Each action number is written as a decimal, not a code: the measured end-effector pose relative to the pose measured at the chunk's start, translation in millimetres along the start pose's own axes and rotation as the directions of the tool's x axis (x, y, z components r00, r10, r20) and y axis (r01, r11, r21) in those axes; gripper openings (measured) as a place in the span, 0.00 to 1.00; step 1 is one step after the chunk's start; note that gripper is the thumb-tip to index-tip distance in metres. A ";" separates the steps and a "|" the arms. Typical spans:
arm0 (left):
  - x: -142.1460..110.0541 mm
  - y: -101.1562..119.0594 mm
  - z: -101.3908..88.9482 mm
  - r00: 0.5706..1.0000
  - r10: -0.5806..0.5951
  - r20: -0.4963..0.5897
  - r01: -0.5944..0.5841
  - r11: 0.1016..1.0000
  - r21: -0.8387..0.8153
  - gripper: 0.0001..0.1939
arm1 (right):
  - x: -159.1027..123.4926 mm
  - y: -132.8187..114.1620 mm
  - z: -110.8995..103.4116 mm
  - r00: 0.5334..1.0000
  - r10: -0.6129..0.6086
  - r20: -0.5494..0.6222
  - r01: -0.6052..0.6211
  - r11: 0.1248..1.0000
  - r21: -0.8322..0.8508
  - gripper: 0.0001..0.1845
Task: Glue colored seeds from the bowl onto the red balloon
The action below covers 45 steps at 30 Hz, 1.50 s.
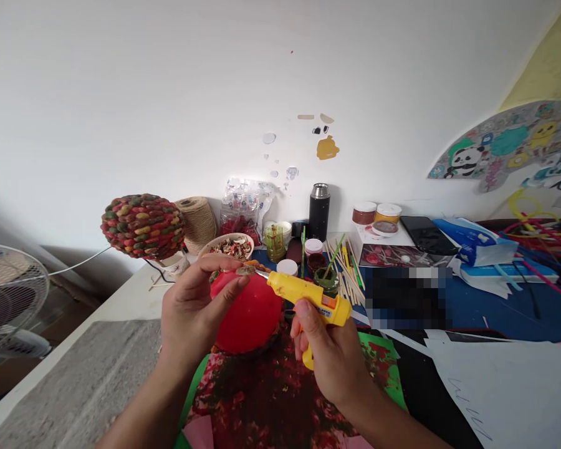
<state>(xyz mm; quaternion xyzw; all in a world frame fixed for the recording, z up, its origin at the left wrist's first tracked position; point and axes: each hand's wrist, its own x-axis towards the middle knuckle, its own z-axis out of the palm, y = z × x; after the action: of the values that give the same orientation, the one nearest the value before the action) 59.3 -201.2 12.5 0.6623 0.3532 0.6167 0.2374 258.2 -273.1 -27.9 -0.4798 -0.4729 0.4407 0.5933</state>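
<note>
My left hand [191, 305] pinches a small brownish shell-like piece [246, 270] between thumb and fingers; its exact kind is too small to tell. A yellow hot glue gun [303, 292] is gripped in my right hand [330, 349], its metal nozzle meeting the piece or lying right beside it. Behind and below both hands sits a round, smooth red form [250, 315], like a balloon, with lumpy coloured pieces around part of its edge. Under it lies a sheet smeared with dark red and green paint [262, 393].
A lumpy multicoloured ball [143, 226] stands at left, near a twine spool [196, 221] and a bowl of fragments [234, 240]. Behind the glue gun are paint jars [326, 280], wooden sticks [350, 274] and a black flask [319, 212]. A fan [9, 299] stands far left.
</note>
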 end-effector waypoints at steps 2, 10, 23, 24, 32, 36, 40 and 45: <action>-0.3 -0.3 0.4 1.000 -0.001 0.000 0.001 1.000 -0.024 0.07 | -0.6 1.0 -0.3 1.000 0.002 -0.005 -0.002 1.000 -0.011 0.46; -1.2 0.0 0.7 1.000 -0.014 -0.010 0.013 0.999 -0.040 0.08 | -1.8 0.7 -1.2 1.000 -0.014 0.003 0.014 0.999 -0.049 0.46; -1.1 -0.9 2.4 0.999 0.033 0.004 -0.032 0.999 -0.041 0.06 | -3.0 2.2 -0.4 1.000 0.005 0.019 -0.004 0.999 -0.050 0.47; -1.0 -0.9 2.5 0.999 0.036 0.006 -0.035 0.999 -0.040 0.06 | -3.2 2.4 -0.5 1.000 0.008 0.016 -0.007 0.999 -0.050 0.47; -1.4 -5.2 1.9 0.999 0.048 0.023 -0.048 0.998 -0.034 0.07 | -0.9 3.2 1.0 1.000 0.000 0.026 0.001 1.000 -0.021 0.46; -1.4 -5.7 3.0 0.999 0.044 0.017 -0.044 0.998 -0.038 0.07 | -1.0 4.1 0.9 1.000 0.013 0.028 -0.013 1.000 -0.021 0.47; -0.9 -2.6 4.5 0.999 0.038 0.001 -0.038 0.999 -0.034 0.06 | -1.7 3.5 0.9 0.999 0.033 0.018 -0.032 0.999 -0.024 0.47; -1.6 -0.7 3.6 0.999 0.046 -0.004 -0.046 0.999 -0.028 0.07 | -1.1 0.1 0.9 0.999 0.034 0.024 -0.034 0.999 -0.031 0.48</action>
<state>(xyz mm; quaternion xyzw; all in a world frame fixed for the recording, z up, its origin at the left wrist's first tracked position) 62.7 -201.5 10.5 0.6657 0.3296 0.6281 0.2318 257.2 -274.0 -28.1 -0.4914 -0.4787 0.4493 0.5723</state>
